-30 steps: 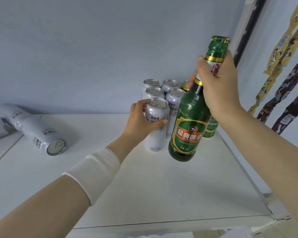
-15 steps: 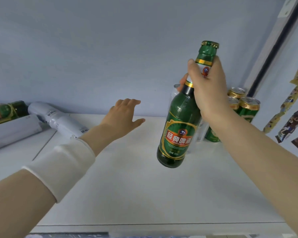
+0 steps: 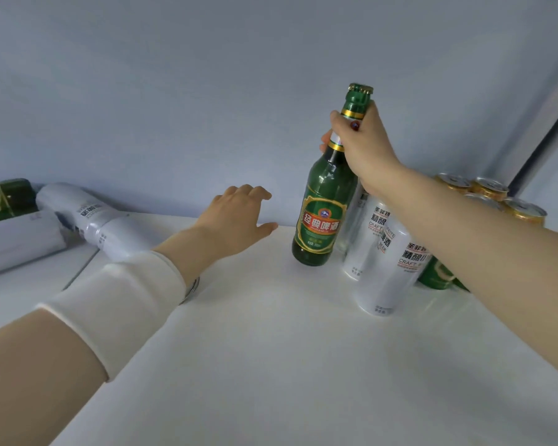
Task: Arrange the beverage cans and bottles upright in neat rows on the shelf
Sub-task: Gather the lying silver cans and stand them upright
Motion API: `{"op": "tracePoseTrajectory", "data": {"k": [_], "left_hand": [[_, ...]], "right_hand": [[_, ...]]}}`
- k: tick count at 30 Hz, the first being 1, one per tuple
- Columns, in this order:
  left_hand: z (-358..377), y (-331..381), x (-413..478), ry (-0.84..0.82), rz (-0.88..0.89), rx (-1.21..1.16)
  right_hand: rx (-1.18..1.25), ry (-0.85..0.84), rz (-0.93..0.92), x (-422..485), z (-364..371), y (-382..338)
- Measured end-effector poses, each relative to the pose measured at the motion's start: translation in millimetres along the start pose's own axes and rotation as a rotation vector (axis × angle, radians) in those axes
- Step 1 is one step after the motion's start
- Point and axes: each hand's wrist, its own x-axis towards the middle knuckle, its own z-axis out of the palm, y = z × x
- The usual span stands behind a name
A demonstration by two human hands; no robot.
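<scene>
At far left we find white cans (image 3: pixel 87 217) lying on their sides on the shelf (image 3: pixel 271 365). We judge them light and thin-walled, apt to roll or dent, and best taken round the middle of the body. Beside them the left hand (image 3: pixel 236 217) is held out over the shelf, palm down, fingers loosely spread and holding nothing. Further right is the green glass bottle (image 3: pixel 322 220), nearly upright with a slight lean, its base on or just above the shelf; we cannot tell which. We reckon it heavy, rigid, smooth and breakable. The right hand (image 3: pixel 364 149) wraps its neck below the cap, the arm crossing over the upright white cans (image 3: pixel 387 272).
</scene>
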Motion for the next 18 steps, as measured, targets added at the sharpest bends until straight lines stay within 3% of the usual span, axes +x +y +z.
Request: {"op": "tracePoseTrajectory", "data": {"k": [12,18], "left_hand": [[14,14,27,-0.024,0.007,-0.034],[18,23,30,-0.032,0.023,-0.005]], "right_hand": [[-0.010,-0.060,0.080,44,-6,34],[-0.207,-0.164,0.086,51,-20,29]]}}
